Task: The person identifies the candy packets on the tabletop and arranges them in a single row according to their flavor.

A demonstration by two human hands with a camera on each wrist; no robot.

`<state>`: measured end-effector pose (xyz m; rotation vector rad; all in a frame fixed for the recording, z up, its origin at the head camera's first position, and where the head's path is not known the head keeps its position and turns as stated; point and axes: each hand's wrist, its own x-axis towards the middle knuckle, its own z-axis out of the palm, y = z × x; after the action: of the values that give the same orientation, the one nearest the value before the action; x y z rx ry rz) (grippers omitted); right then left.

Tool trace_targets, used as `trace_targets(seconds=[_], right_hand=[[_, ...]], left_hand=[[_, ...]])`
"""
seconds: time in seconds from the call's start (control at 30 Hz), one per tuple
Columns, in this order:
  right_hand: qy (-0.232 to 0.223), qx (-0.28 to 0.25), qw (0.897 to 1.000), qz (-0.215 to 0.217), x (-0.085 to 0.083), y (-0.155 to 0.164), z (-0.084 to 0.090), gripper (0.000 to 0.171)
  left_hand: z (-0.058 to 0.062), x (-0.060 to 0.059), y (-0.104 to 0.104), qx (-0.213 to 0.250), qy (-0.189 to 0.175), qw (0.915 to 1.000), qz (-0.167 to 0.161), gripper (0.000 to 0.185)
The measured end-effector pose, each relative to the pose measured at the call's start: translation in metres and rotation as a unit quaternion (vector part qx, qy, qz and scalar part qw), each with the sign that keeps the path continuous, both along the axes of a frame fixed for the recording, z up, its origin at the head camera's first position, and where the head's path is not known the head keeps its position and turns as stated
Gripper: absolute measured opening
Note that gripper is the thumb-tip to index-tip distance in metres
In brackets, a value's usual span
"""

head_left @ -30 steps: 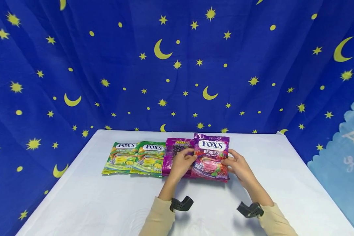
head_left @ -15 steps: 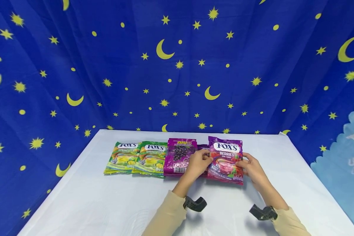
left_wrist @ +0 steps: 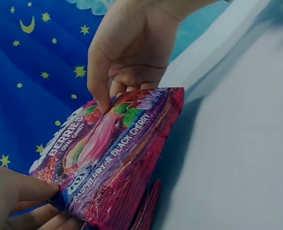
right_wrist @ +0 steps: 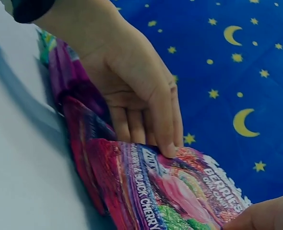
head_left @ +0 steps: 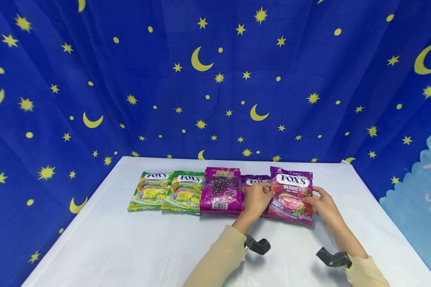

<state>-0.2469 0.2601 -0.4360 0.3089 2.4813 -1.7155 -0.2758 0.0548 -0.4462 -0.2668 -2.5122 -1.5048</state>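
Observation:
A purple Fox's Berries candy bag (head_left: 291,199) is raised at a slant at the right end of a row of candy bags. My left hand (head_left: 256,200) pinches its left edge, thumb on the front and fingers behind. On the opposite edge, my right hand (head_left: 325,207) grips with the thumb over the printed face. The left wrist view shows the lettering on the candy bag (left_wrist: 110,148) up close, with both hands at its sides. Partly hidden behind my left hand lies another purple Fox's bag (head_left: 249,180), overlapped by the raised one.
Left of it lies a magenta bag with a dark berry picture (head_left: 221,191). Two green Fox's Spring Tea bags (head_left: 184,193) overlap at the row's left end. All rest on a white-covered table (head_left: 136,247), before a blue star-and-moon curtain (head_left: 158,87).
Both hands have moved right with the Berries candy bag. The magenta bag and part of the second purple Fox's bag, covered before, now show.

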Motion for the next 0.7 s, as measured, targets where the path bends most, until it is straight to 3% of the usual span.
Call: trace_targets(seconds=[0.27,0.53,0.7], right_hand=[[-0.002,0.012,1.0,-0.001,-0.008,0.018,-0.003,0.084],[0.012,0.048,0.999,0.002,-0.011,0.026,-0.015,0.086],[0.024,0.084,0.996,-0.009,-0.015,0.027,-0.021,0.084]], left_hand=[[-0.001,-0.004,0.018,-0.03,0.008,0.9995,0.006,0.018],[-0.006,-0.007,0.032,-0.098,-0.002,0.9951,0.011,0.016],[-0.009,-0.008,0.035,-0.128,0.021,0.9915,0.012,0.013]])
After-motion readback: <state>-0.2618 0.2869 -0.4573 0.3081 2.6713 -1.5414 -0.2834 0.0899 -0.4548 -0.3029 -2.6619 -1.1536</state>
